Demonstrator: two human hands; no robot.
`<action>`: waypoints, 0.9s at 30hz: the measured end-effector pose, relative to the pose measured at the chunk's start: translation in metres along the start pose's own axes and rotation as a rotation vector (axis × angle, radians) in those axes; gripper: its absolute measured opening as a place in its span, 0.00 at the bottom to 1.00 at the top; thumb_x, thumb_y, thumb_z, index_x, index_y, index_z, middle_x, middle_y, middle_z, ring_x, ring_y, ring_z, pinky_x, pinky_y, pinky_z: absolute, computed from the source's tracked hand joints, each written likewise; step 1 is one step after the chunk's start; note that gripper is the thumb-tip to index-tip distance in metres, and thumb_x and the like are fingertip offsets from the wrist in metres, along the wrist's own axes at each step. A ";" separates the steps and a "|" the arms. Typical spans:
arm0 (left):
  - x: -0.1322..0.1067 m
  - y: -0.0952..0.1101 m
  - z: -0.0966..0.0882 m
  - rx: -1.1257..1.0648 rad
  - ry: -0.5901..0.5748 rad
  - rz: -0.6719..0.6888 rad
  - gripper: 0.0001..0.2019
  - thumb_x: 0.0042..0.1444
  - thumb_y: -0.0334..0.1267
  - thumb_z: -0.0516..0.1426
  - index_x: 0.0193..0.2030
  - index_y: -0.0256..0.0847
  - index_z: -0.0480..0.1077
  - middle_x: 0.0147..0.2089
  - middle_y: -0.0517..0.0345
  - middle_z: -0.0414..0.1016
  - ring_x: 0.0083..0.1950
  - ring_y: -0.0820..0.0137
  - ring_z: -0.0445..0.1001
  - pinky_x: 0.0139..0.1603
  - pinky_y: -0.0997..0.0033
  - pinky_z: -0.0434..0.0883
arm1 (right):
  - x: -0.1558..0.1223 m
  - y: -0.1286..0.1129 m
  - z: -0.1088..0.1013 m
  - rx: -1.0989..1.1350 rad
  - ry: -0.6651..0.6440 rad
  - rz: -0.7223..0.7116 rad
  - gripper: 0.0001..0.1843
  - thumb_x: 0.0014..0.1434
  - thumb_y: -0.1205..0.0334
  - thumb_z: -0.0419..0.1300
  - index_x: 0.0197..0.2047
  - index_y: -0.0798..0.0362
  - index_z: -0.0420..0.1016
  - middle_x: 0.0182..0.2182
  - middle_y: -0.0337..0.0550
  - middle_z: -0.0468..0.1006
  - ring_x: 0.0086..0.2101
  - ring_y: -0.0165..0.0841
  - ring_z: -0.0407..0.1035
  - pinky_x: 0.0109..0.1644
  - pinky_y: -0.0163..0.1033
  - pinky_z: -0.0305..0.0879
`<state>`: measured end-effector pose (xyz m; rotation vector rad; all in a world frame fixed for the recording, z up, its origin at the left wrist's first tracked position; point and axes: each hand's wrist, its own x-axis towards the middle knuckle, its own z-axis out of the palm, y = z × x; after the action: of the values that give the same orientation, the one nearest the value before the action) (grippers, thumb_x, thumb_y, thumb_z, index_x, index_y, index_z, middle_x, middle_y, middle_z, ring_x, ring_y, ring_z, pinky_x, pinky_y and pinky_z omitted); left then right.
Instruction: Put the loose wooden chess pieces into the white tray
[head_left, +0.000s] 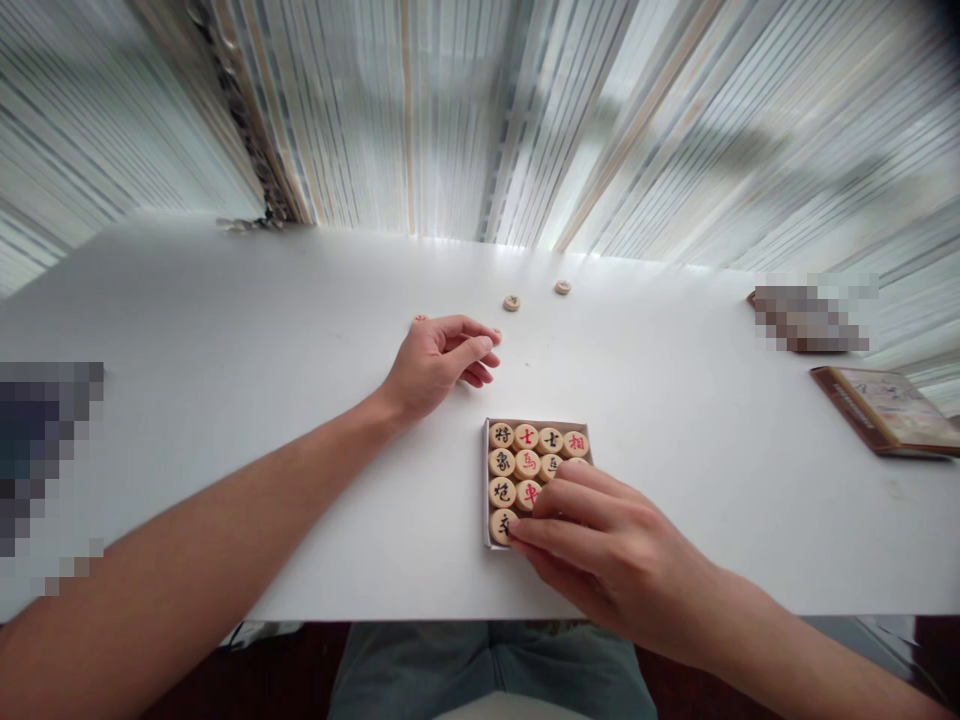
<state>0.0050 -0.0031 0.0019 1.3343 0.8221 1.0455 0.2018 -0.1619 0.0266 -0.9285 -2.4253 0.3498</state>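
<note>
A small open box (487, 480) lies near the front edge of the white table (225, 400), filled with several round wooden chess pieces (526, 437) marked in black and red. My right hand (600, 550) lies over the box's right and lower part, fingers stretched flat on the pieces. My left hand (439, 362) rests on the table beyond the box, fingers curled loosely; a piece (421, 319) peeks out by its knuckles, and I cannot make out anything inside the hand. Two loose pieces (511, 302) (562, 287) lie farther back.
A brown box lid (885, 408) with a picture lies at the table's right edge. A blurred patch (810, 315) sits behind it and another (45, 460) at the left edge. A striped curtain (480, 110) hangs behind the table. My knees show below the front edge.
</note>
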 end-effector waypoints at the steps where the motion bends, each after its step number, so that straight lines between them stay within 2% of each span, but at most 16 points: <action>1: 0.000 0.000 0.000 -0.001 0.000 0.000 0.08 0.57 0.39 0.65 0.39 0.35 0.80 0.32 0.52 0.83 0.28 0.69 0.81 0.32 0.69 0.80 | 0.000 0.000 0.000 -0.002 0.003 -0.001 0.10 0.70 0.71 0.58 0.43 0.55 0.82 0.33 0.48 0.79 0.32 0.37 0.65 0.35 0.42 0.66; 11: -0.002 0.002 0.001 0.002 0.004 0.002 0.08 0.57 0.39 0.65 0.39 0.35 0.80 0.32 0.53 0.83 0.28 0.69 0.81 0.32 0.69 0.79 | 0.001 -0.001 -0.003 0.024 0.005 -0.004 0.08 0.68 0.72 0.60 0.42 0.56 0.82 0.33 0.49 0.80 0.32 0.37 0.65 0.34 0.43 0.65; 16: 0.000 0.006 -0.005 0.007 0.120 0.078 0.08 0.58 0.39 0.64 0.37 0.36 0.80 0.31 0.54 0.82 0.28 0.69 0.80 0.31 0.70 0.78 | 0.014 0.013 -0.024 0.059 0.103 0.028 0.07 0.68 0.71 0.62 0.42 0.55 0.83 0.31 0.47 0.80 0.31 0.35 0.70 0.34 0.41 0.68; 19: 0.006 0.008 -0.017 0.025 0.264 0.166 0.07 0.59 0.39 0.63 0.36 0.36 0.79 0.29 0.56 0.81 0.26 0.71 0.77 0.30 0.71 0.75 | 0.033 0.040 -0.040 0.061 0.185 0.128 0.07 0.68 0.67 0.63 0.41 0.53 0.84 0.31 0.45 0.81 0.29 0.32 0.72 0.32 0.38 0.68; 22: 0.015 0.008 -0.031 0.082 0.389 0.247 0.07 0.59 0.37 0.61 0.34 0.37 0.79 0.26 0.60 0.77 0.25 0.75 0.72 0.28 0.74 0.70 | 0.057 0.081 -0.044 0.112 0.293 0.340 0.08 0.65 0.61 0.66 0.39 0.53 0.86 0.27 0.43 0.82 0.25 0.31 0.69 0.29 0.38 0.64; 24: 0.020 0.007 -0.039 0.154 0.447 0.293 0.07 0.58 0.37 0.61 0.34 0.38 0.79 0.25 0.62 0.75 0.25 0.75 0.69 0.27 0.75 0.67 | 0.074 0.113 -0.038 0.239 0.351 0.501 0.11 0.63 0.56 0.67 0.41 0.54 0.87 0.27 0.44 0.83 0.25 0.32 0.70 0.28 0.38 0.63; 27: 0.025 0.004 -0.046 0.269 0.506 0.338 0.07 0.58 0.37 0.61 0.35 0.38 0.80 0.25 0.62 0.74 0.25 0.75 0.66 0.27 0.74 0.64 | 0.093 0.151 -0.019 0.346 0.417 0.644 0.14 0.61 0.57 0.64 0.41 0.57 0.87 0.31 0.47 0.85 0.29 0.34 0.73 0.32 0.39 0.65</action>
<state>-0.0293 0.0363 0.0036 1.4894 1.1670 1.6244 0.2355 0.0127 0.0156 -1.4318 -1.5833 0.6953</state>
